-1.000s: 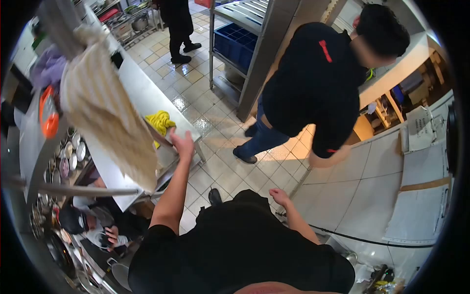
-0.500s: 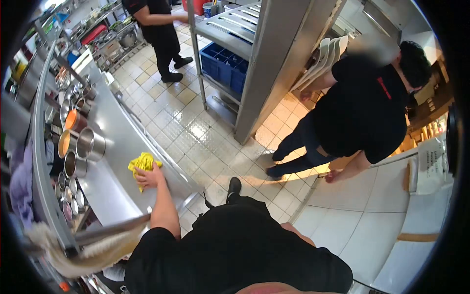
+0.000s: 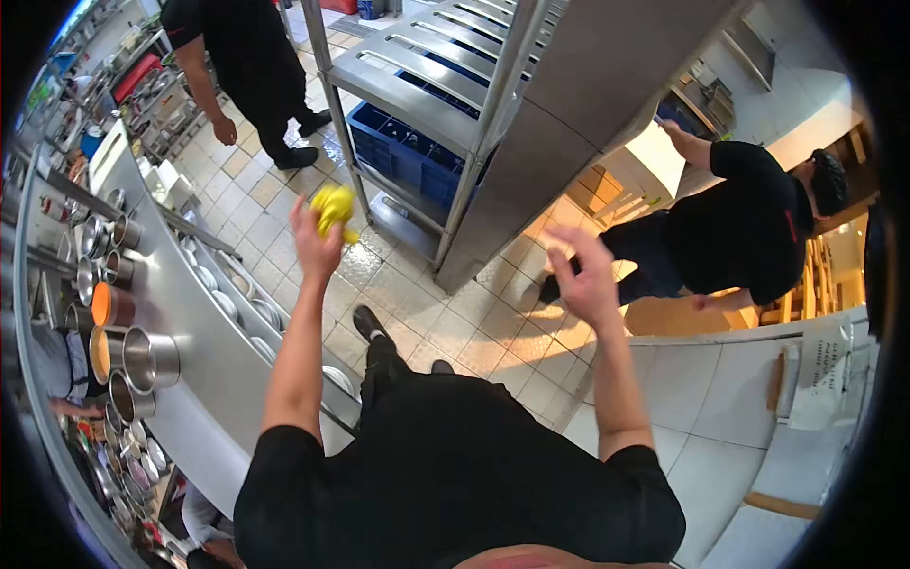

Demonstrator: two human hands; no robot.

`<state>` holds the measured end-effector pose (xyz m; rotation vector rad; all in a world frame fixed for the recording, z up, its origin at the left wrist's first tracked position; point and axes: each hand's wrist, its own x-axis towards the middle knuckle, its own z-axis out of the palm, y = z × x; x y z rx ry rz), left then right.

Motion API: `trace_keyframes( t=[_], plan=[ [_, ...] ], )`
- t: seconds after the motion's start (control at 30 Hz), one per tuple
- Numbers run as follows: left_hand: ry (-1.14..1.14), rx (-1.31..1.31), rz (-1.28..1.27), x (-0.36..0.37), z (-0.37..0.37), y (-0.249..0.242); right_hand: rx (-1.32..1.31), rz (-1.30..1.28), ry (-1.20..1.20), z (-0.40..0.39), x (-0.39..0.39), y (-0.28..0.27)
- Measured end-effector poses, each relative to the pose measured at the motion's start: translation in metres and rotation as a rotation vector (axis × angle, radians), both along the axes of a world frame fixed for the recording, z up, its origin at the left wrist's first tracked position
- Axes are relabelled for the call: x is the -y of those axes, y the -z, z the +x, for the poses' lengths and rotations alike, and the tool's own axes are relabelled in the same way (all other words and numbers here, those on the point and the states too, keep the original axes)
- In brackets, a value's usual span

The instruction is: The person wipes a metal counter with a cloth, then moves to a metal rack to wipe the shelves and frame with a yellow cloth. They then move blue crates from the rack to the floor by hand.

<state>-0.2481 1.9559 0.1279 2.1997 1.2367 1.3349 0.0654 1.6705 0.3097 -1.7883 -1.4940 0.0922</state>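
Observation:
My left hand (image 3: 315,245) is raised in front of me and grips a crumpled yellow cloth (image 3: 335,205), held in the air above the tiled floor (image 3: 379,284). The steel counter (image 3: 204,356) runs along my left side, below and left of that hand. My right hand (image 3: 585,275) is also raised, fingers spread, holding nothing. It hangs in front of the metal rack (image 3: 445,71).
Several steel pots (image 3: 142,358) stand on the counter, with bowls (image 3: 213,289) on its lower ledge. A blue crate (image 3: 408,147) sits in the rack. One person in black (image 3: 242,66) stands at the far aisle, another (image 3: 749,228) bends at the right by a white tiled counter (image 3: 739,379).
My left hand lifted the yellow cloth off the counter into the air. My right hand rose into view, open. The person at the right moved farther away.

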Motion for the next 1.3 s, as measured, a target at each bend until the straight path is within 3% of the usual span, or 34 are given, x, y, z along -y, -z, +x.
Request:
trace_keyframes(
  t=[0.1,0.17,0.23,0.3,0.33,0.4,0.5,0.6,0.63,0.67,0.73,0.77,0.8,0.9,0.97,1.07,1.1,1.17,1.3],
  plan=[
    [0.297,0.076,0.139,-0.069,0.102,-0.045,0.442,0.295,-0.106,-0.021,-0.071,-0.109],
    [0.497,0.141,0.137,-0.099,0.168,-0.072,0.692,0.419,-0.046,-0.029,-0.121,-0.157],
    [0.698,-0.173,0.018,-0.105,0.219,-0.108,0.858,0.51,0.01,-0.03,-0.177,-0.193],
    [0.706,-0.29,0.304,-0.113,0.279,-0.059,0.826,0.524,0.206,-0.026,-0.231,-0.21],
    [0.746,-0.272,0.264,-0.113,0.29,-0.058,0.805,0.523,0.301,-0.025,-0.258,-0.218],
    [0.819,-0.24,0.177,-0.118,0.298,-0.054,0.884,0.461,0.498,-0.024,-0.299,-0.226],
    [0.857,-0.212,0.253,-0.136,0.287,-0.058,1.096,0.434,0.681,-0.004,-0.336,-0.222],
    [0.767,-0.263,0.303,-0.195,0.263,-0.055,0.942,0.432,0.828,-0.025,-0.354,-0.213],
    [0.81,-0.339,0.214,-0.228,0.247,-0.061,0.882,0.449,0.853,-0.025,-0.358,-0.21],
    [0.762,-0.345,0.262,-0.263,0.233,-0.061,1.064,0.389,0.887,-0.006,-0.346,-0.211],
    [0.602,-0.547,0.101,-0.323,0.205,-0.072,1.195,0.341,0.917,0.001,-0.342,-0.212],
    [0.502,-0.393,0.306,-0.353,0.189,-0.05,1.261,0.32,0.932,0.004,-0.34,-0.212],
    [0.415,-0.359,0.253,-0.365,0.187,-0.052,1.277,0.338,0.945,0.006,-0.341,-0.21],
    [0.301,-0.481,0.38,-0.336,0.209,-0.048,1.23,0.292,0.962,-0.005,-0.347,-0.212],
    [0.336,-0.612,0.301,-0.29,0.226,-0.065,1.24,0.325,0.939,-0.004,-0.346,-0.215],
    [0.574,-0.503,0.232,-0.214,0.262,-0.059,1.308,0.448,0.882,0.011,-0.344,-0.211],
    [0.61,-0.543,0.283,-0.184,0.269,-0.063,1.238,0.449,0.873,0.008,-0.344,-0.212],
    [0.762,-0.322,0.304,-0.148,0.276,-0.057,1.099,0.47,0.842,0.001,-0.345,-0.214],
    [1.133,-0.248,0.168,-0.202,0.25,-0.059,1.193,0.59,0.794,0.013,-0.343,-0.215]
  ],
)
